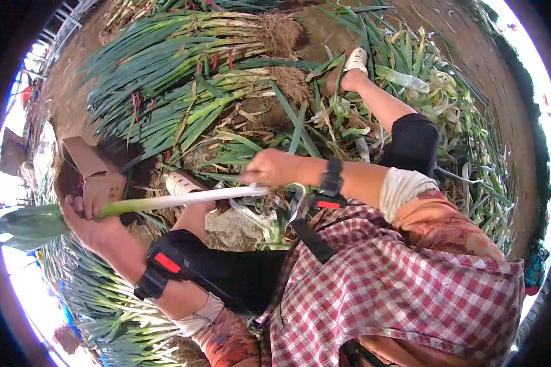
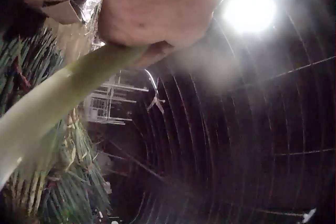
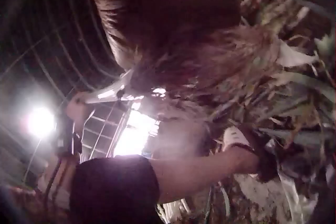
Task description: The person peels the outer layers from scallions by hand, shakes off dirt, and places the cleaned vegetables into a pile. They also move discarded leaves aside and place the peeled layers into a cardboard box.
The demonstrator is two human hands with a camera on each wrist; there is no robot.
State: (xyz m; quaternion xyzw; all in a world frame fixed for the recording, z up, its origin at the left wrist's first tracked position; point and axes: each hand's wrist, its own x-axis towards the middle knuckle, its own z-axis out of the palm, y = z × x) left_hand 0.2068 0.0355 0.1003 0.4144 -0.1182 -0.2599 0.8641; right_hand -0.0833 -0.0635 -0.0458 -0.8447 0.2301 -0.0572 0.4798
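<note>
A long leek (image 1: 183,197) lies slantwise across the head view, its dark green leaves (image 1: 33,226) at the left and its white end at the right. My left hand (image 1: 101,232) grips it around the lower green part, also visible in the left wrist view, where the hand (image 2: 152,8) covers part of the stalk (image 2: 52,95). Just above the white end is my right hand (image 1: 278,167), with bent fingers. In the right wrist view, blurred brown roots (image 3: 210,71) show below the right hand (image 3: 163,8); whether the fingers hold them is hidden.
Bundles of leeks (image 1: 171,61) with roots lie on the soil beyond the hands. Loose leaves and peelings (image 1: 434,98) are heaped at the right. An open cardboard box (image 1: 98,174) stands near the left hand. More leeks (image 1: 116,306) lie at lower left, and a shoe (image 1: 183,183) is behind the leek.
</note>
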